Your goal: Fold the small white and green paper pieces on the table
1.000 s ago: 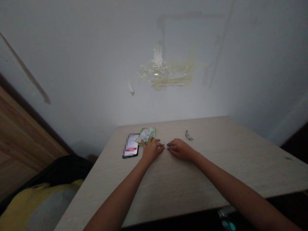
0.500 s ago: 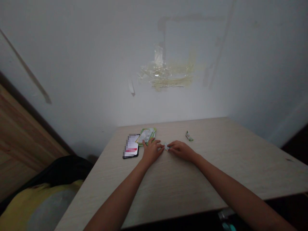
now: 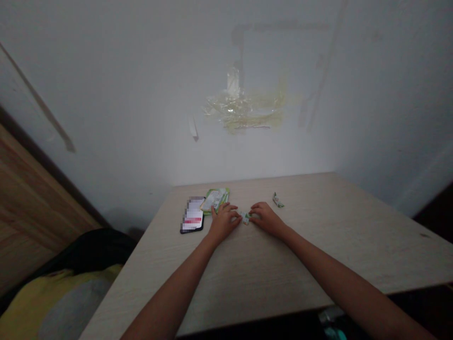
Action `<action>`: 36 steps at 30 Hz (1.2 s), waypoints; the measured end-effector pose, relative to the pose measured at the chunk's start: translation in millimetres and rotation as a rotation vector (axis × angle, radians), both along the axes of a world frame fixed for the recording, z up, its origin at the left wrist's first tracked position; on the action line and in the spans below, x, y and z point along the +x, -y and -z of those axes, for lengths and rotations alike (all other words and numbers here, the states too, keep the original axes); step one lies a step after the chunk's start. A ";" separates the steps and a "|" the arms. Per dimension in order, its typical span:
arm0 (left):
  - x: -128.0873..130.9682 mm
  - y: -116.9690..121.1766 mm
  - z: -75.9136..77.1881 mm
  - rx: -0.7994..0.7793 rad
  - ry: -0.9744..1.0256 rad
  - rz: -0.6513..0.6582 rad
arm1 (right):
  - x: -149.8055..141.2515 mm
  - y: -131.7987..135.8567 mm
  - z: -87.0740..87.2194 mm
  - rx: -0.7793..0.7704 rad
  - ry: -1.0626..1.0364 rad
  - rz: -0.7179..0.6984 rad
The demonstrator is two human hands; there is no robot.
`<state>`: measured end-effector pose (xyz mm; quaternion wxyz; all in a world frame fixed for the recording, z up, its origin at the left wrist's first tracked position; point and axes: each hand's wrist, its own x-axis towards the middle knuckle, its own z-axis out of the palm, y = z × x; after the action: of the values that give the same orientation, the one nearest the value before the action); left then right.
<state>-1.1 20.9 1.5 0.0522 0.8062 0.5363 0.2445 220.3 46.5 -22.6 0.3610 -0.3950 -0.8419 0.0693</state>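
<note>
On the light wood tabletop (image 3: pixel 283 264), a small green-and-white wrapper-like piece (image 3: pixel 245 218) lies between my two hands. My left hand (image 3: pixel 224 221) pinches its left end between thumb and finger, the other fingers spread toward a stack of green printed packets (image 3: pixel 214 200). My right hand (image 3: pixel 266 218) is at the right end of the piece, with thumb and a fingertip closed at its edge and the index finger lifted. What the piece is exactly is too small to tell.
A phone (image 3: pixel 193 215) with a lit screen lies left of the packets. A twisted green-and-white strip (image 3: pixel 278 200) lies to the right, beyond my right hand. Behind the table rises a wall (image 3: pixel 141 94) with peeling clear tape (image 3: pixel 233 106). A yellow and grey cushion-like thing (image 3: pixel 67 302) sits at lower left.
My right hand's fingers have shifted slightly right and loosened apart, so more of the small piece's green right end shows. My left hand stays almost in place.
</note>
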 end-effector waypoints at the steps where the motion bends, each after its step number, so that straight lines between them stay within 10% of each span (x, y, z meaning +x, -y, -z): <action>1: -0.2 0.1 -0.8 -0.008 0.007 -0.005 | -0.8 0.7 -0.5 -0.005 -0.008 -0.011; 36: -1.7 5.8 -8.9 0.076 0.108 -0.075 | -0.3 -1.6 -1.9 -0.093 -0.128 -0.074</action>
<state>-2.8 15.1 10.3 0.0410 0.7724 0.5529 0.3098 220.0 48.0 -20.8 0.3926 -0.3746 -0.8270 0.1469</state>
